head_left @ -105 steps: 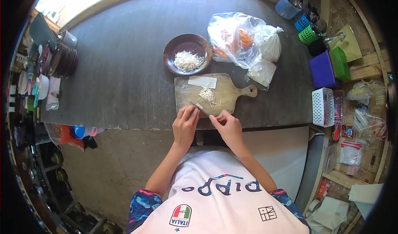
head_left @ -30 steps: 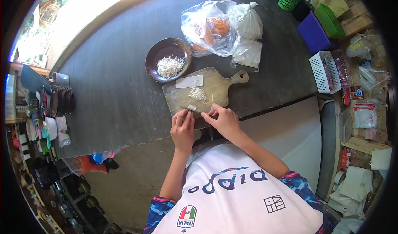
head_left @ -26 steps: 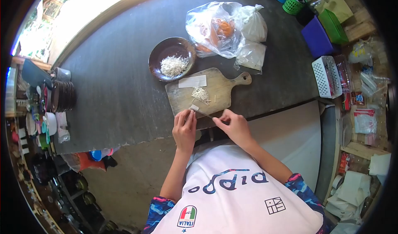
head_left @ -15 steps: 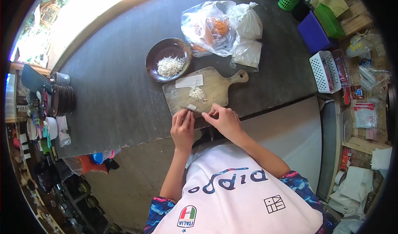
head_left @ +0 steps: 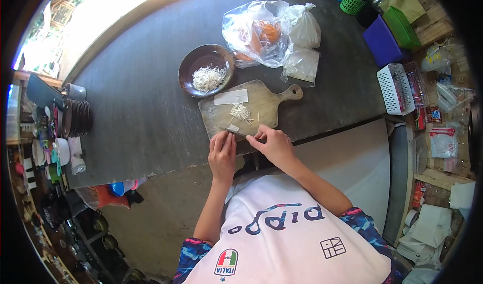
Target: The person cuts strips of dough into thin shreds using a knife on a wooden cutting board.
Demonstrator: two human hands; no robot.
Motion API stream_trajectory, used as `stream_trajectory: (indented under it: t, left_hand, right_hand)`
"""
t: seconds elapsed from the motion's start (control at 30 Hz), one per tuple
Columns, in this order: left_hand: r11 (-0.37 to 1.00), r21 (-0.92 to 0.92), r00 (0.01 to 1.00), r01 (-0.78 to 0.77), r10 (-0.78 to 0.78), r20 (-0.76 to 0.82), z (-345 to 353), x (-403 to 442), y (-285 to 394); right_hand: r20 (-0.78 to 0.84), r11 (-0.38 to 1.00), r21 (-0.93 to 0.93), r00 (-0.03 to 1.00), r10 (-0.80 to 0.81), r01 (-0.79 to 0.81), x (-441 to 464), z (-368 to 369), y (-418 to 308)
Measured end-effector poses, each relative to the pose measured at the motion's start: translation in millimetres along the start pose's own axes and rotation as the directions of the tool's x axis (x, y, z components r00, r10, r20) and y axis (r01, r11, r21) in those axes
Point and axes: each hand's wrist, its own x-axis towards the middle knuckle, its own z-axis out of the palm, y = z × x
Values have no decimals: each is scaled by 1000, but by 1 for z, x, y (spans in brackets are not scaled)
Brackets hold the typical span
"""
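Observation:
A wooden cutting board (head_left: 266, 110) with a handle lies near the table's front edge. On it are a flat white slice (head_left: 231, 97) and a small heap of thin white strips (head_left: 242, 113), with one strip lying apart. My right hand (head_left: 274, 145) is closed around a knife (head_left: 241, 133), its handle mostly hidden by the fingers. At the board's near edge, my left hand (head_left: 222, 152) is closed, fingertips bent down on a small white piece (head_left: 233, 127) beside the blade. Finer white shreds (head_left: 208, 78) fill part of a dark brown bowl (head_left: 186, 68) behind the board.
Clear plastic bags (head_left: 255, 29) with orange contents stand behind the board, beside a knotted white bag (head_left: 305, 27). A white perforated basket (head_left: 395, 88) and a purple bin (head_left: 382, 41) are at the right edge. Stacked brown plates (head_left: 77, 119) stand at far left.
The view has shifted very slightly. Both hands keep nearly the same place at the board's near edge, and the knife stays by the small white piece.

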Motion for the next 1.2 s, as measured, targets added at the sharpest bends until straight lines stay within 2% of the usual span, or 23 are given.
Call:
stream_trajectory:
  t: [0.07, 0.17, 0.3, 0.43, 0.6, 0.97, 1.07, 1.17, 1.2]
  left_hand:
    - [1000, -6, 1000, 5, -5, -1, -2, 2, 3]
    - [1000, 3, 1000, 13, -13, -11, -1, 1, 2]
    - [1000, 5, 1000, -13, 14, -13, -2, 2, 2]
    - [1000, 15, 1000, -25, 25, -5, -1, 1, 2]
    - [1000, 15, 1000, 7, -7, 7, -2, -1, 3]
    - [1000, 23, 1000, 9, -9, 10, -3, -3, 5]
    - [999, 26, 999, 29, -29, 15, -6, 3, 7]
    - [999, 16, 999, 41, -41, 7, -6, -1, 5]
    - [999, 14, 999, 33, -33, 0, -5, -1, 5]
  right_hand:
    - [-40, 1000, 22, 999, -16, 17, -11, -6, 10]
    - [-7, 999, 39, 1000, 22, -21, -23, -21, 24]
    - [-48, 999, 50, 999, -6, 9, -17, -11, 10]
    - [-44, 999, -33, 998, -41, 40, -1, 6, 1]
    - [-66, 999, 44, 998, -19, 22, -23, -9, 24]
    - [-19, 999, -13, 999, -31, 30, 1, 6, 5]
    - [-24, 998, 63, 1000, 4, -3, -15, -10, 17]
    - [-7, 999, 17, 999, 33, -33, -23, -25, 19]
    - [-36, 999, 49, 999, 0, 2, -23, -23, 15]
